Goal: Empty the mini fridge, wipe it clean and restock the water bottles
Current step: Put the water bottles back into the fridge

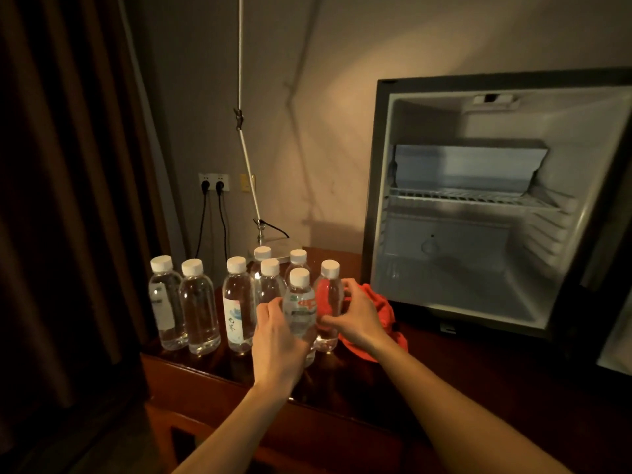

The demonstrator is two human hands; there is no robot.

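Head view: my left hand (277,331) grips one upright clear plastic water bottle (300,311), my right hand (355,316) its neighbour (329,304), open white-lined mini fridge (478,213) rightward.

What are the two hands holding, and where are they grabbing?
The left hand grips the front water bottle round its lower body. The right hand pinches the neighbouring water bottle round its middle.

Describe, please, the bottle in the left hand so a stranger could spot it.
Left of the open fridge, eight water bottles stand on the dark table. It is the frontmost bottle, gripped by the left hand; only it bears a red-topped label.
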